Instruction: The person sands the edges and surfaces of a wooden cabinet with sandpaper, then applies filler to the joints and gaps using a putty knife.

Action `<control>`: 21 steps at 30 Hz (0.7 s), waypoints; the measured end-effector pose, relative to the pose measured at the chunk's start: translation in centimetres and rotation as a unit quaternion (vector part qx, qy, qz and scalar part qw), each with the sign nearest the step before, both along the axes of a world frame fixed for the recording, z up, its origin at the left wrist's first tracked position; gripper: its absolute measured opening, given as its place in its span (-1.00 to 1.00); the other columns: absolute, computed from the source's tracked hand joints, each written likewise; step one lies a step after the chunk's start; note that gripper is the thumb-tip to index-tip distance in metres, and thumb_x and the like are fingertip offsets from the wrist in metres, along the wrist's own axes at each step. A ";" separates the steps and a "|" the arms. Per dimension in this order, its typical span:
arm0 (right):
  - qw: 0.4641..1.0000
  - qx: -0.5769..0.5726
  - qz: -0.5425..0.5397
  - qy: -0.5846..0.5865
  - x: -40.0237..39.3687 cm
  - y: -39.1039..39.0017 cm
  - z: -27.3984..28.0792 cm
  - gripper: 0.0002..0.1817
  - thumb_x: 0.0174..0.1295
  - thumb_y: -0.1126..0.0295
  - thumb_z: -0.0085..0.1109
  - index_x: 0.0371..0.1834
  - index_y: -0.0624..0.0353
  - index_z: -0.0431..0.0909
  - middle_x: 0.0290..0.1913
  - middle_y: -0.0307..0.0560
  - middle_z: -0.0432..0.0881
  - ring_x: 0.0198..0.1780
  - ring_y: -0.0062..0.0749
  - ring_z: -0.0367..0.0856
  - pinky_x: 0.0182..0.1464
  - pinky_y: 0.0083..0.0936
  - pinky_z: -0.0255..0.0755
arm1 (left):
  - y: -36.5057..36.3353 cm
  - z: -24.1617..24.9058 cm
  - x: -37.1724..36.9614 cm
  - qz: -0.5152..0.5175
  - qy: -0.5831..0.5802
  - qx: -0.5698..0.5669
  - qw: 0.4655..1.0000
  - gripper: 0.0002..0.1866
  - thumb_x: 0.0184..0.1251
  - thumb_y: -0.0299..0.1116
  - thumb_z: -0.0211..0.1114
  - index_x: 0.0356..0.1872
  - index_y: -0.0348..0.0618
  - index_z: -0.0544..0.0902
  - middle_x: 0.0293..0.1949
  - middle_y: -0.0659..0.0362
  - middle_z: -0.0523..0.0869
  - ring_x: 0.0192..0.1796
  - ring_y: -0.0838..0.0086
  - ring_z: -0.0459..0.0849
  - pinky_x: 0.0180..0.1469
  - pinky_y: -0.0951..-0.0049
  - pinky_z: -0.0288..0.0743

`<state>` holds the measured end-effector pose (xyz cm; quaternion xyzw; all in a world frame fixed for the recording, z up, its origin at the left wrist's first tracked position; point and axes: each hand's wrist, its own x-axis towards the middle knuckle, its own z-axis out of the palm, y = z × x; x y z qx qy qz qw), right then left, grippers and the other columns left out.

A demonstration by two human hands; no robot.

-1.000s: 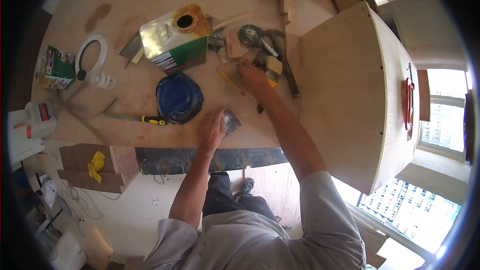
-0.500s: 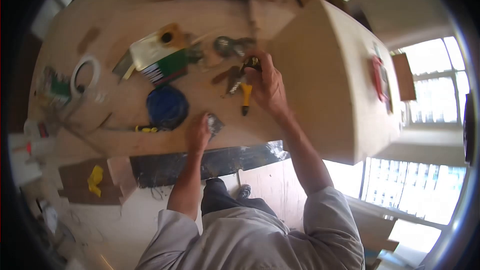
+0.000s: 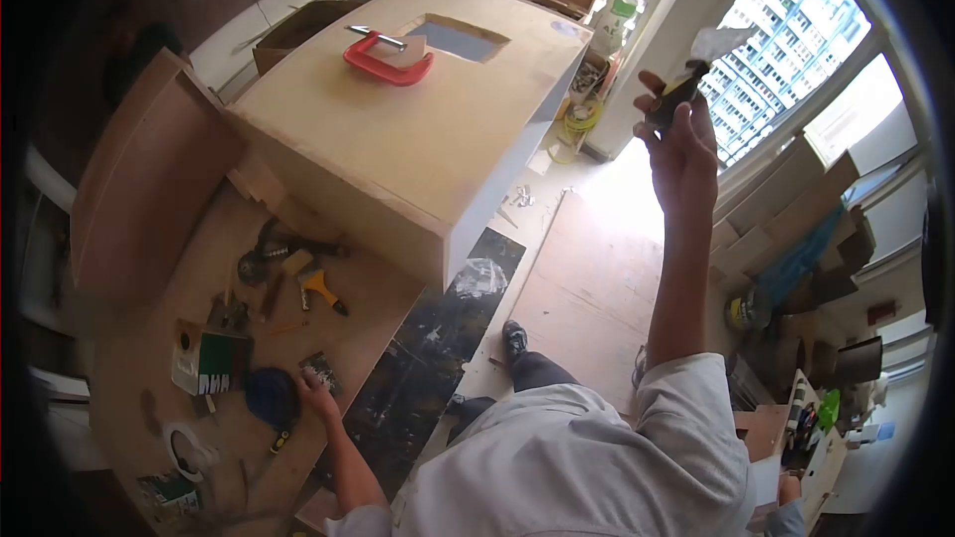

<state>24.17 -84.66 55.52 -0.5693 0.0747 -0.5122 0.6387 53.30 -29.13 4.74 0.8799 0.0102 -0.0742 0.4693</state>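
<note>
My right hand (image 3: 686,159) is raised at the upper right, in front of the window. Its fingers are closed around the dark handle of what looks like a putty knife (image 3: 680,97), whose pale, fan-shaped blade points up. My left hand (image 3: 318,400) is low over the workbench (image 3: 373,303), gripping a small, flat, dark plate with pale smears (image 3: 320,374). Beside that hand lie a round blue lid-like object (image 3: 272,396) and a yellow-handled tool (image 3: 282,441). A yellow-handled brush (image 3: 320,288) rests farther up the bench.
A large wooden box (image 3: 328,119) with a rectangular cutout stands ahead, bearing a red C-clamp (image 3: 388,60). A green-and-white can (image 3: 211,358) and tape roll (image 3: 189,450) sit on the bench. At the lower right is another person's hand (image 3: 789,487). Cardboard (image 3: 816,189) leans near the window.
The view has swung right toward the window. My right hand has moved from above the bench tools up and out to the right, holding the putty knife. My left hand still grips the plate.
</note>
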 end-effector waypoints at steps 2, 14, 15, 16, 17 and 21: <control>0.998 0.038 -0.003 0.040 -3.3 -3.5 -4.9 -0.43 0.61 0.45 0.22 0.60 0.21 0.27 0.28 0.27 0.67 0.12 -0.19 0.76 -0.03 -0.36 0.63 | -0.5 2.5 0.1 0.136 -0.036 -0.108 0.984 -0.43 0.82 0.01 0.12 0.39 -0.37 0.61 0.24 -0.15 0.73 0.23 0.06 0.69 0.35 0.16 0.52; 0.952 0.282 0.099 0.066 2.5 -6.8 -20.4 -0.65 0.65 0.18 0.11 0.30 0.08 0.33 -0.31 -0.26 0.39 -0.43 -0.54 0.52 -0.52 -0.48 0.48 | -23.9 40.1 -0.5 -0.049 -0.069 -0.409 0.909 -0.63 0.70 -0.02 0.37 0.19 -0.08 0.65 -0.09 0.24 0.76 -0.15 0.48 0.69 -0.17 0.38 0.53; 0.953 0.279 0.099 0.065 3.8 -7.0 -21.1 -0.64 0.71 0.04 0.09 0.23 0.07 0.34 -0.31 -0.25 0.39 -0.46 -0.54 0.50 -0.54 -0.49 0.46 | -26.5 41.2 -0.8 -0.105 -0.070 -0.392 0.911 -0.64 0.70 -0.04 0.37 0.19 -0.08 0.65 -0.08 0.23 0.77 -0.14 0.48 0.71 -0.16 0.38 0.53; 0.955 0.276 0.091 0.059 5.1 -7.1 -21.5 -0.66 0.73 0.06 0.07 0.20 0.09 0.34 -0.30 -0.25 0.40 -0.47 -0.54 0.50 -0.55 -0.51 0.45 | -29.9 42.7 -2.3 -0.124 -0.079 -0.378 0.914 -0.63 0.71 -0.06 0.36 0.23 -0.11 0.65 -0.03 0.23 0.78 -0.08 0.49 0.74 -0.11 0.37 0.58; 0.957 0.272 0.083 0.056 6.2 -7.1 -21.6 -0.67 0.76 0.07 0.04 0.17 0.10 0.33 -0.30 -0.25 0.40 -0.47 -0.54 0.51 -0.56 -0.53 0.45 | -33.2 43.8 -3.9 -0.142 -0.086 -0.364 0.916 -0.62 0.72 -0.09 0.35 0.27 -0.14 0.65 0.02 0.22 0.80 -0.03 0.49 0.77 -0.06 0.36 0.62; 0.968 0.216 0.047 0.122 9.0 -6.6 -20.3 -0.70 0.80 0.14 -0.01 0.21 0.17 0.31 -0.34 -0.26 0.42 -0.50 -0.59 0.51 -0.59 -0.55 0.44 | -40.0 43.0 -4.4 -0.251 -0.055 -0.352 0.900 -0.54 0.76 -0.20 0.30 0.45 -0.27 0.58 0.25 0.17 0.76 0.21 0.50 0.74 0.33 0.39 0.59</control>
